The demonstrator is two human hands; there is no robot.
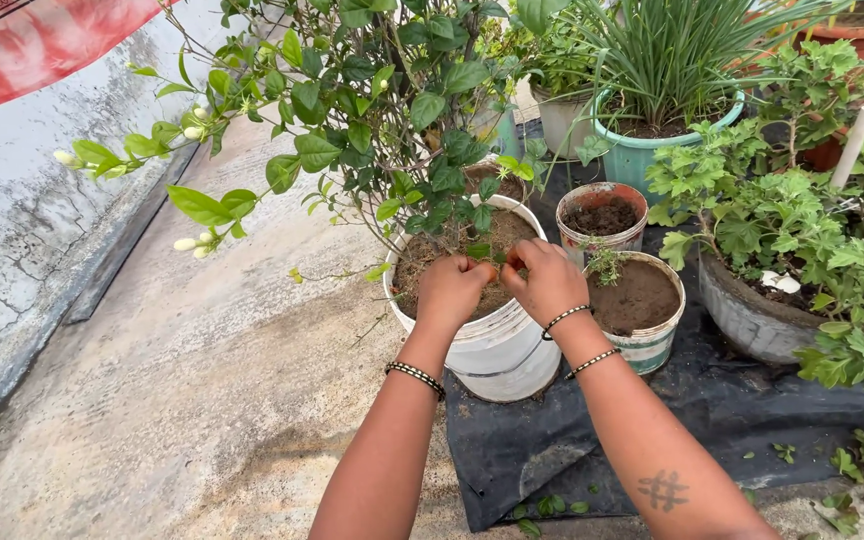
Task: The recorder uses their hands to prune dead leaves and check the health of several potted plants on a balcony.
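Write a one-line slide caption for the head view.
Both hands, left hand and right hand, meet over soil in a white bucket.

No packages, labels, signs or screens visible.

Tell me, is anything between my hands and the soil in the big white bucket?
Nothing visible. The left hand and right hand are both already over the soil of the white bucket, close together near the plant's stem. The leafy branches spread above and to the left, not between hands and soil.
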